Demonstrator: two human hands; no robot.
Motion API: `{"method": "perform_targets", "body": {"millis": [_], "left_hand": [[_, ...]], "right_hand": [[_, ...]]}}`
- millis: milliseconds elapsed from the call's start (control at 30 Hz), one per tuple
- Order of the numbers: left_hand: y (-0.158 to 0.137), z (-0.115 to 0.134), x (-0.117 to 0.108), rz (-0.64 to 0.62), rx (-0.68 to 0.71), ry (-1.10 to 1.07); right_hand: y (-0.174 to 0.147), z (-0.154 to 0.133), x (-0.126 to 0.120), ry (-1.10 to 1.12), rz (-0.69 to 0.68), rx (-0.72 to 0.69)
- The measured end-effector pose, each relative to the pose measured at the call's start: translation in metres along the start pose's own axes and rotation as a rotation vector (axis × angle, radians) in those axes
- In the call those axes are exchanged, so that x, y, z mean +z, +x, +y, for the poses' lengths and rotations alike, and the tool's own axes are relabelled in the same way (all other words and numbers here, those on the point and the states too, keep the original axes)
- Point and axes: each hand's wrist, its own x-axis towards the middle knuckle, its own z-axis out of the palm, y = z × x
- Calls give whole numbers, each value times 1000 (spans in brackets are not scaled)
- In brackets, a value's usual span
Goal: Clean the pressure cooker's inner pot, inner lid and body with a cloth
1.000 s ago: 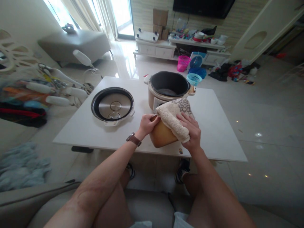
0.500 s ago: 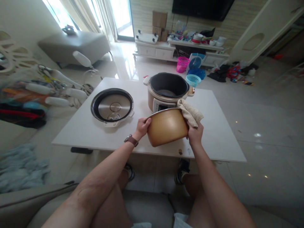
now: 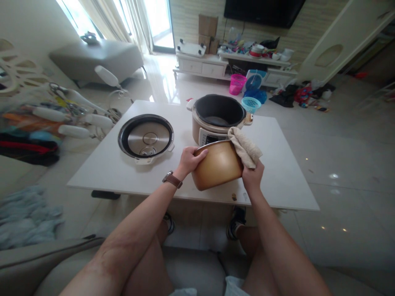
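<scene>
A golden-brown inner pot (image 3: 218, 166) is tilted above the front of the white table, its outer side facing me. My left hand (image 3: 189, 160) grips its left rim, thumb lying along the outside. At the pot's right side is my right hand (image 3: 253, 176), closed on a beige cloth (image 3: 245, 148) that drapes over the rim. Whether its fingers also press the pot itself is hard to see. Behind the pot stands the pressure cooker body (image 3: 208, 126), open on top with a dark hollow inside. Its round lid (image 3: 146, 137) lies underside up to the left.
The white table (image 3: 101, 172) has a small brown object (image 3: 234, 197) near its front edge. Beyond it on the floor are a light blue basket (image 3: 251, 105) and a pink basket (image 3: 237, 84). White lamp arms (image 3: 89, 119) reach in from the left.
My left hand has shifted right and further over the pot's rim, its thumb now across the outer wall. The cloth and my right hand have moved slightly left. The cooker and lid stay put.
</scene>
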Motion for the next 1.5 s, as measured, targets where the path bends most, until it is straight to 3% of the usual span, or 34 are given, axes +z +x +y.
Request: {"method": "perform_targets", "body": {"millis": [167, 267, 367, 533, 633, 700, 900, 1167, 1300, 1433, 1500], "left_hand": [[2, -6, 2, -8, 10, -7], [3, -9, 3, 29, 14, -16], [1, -8, 1, 19, 5, -12], [-5, -12, -2, 34, -5, -40], [-9, -24, -2, 65, -10, -72], [-12, -35, -1, 98, -15, -91], [-12, -49, -4, 78, -19, -105], [-2, -9, -8, -23, -38, -87], [-2, -3, -5, -23, -37, -85], [-1, -4, -4, -15, -36, -73], [-1, -5, -4, -16, -33, -70]], "right_hand": [[-7, -36, -10, -119, -332, -487], [-6, -47, -12, -138, -423, -584], [-4, -39, -8, -96, -346, -455], [3, 1, 3, 28, -53, -33], [6, 27, 10, 117, 17, 234], [8, 40, 13, 170, 37, 340], [7, 49, 14, 212, 59, 379], [10, 47, 15, 223, 83, 414], [7, 29, 12, 149, 72, 276], [-1, -7, 5, -20, -37, -78], [-4, -25, 0, -88, -172, -295]]}}
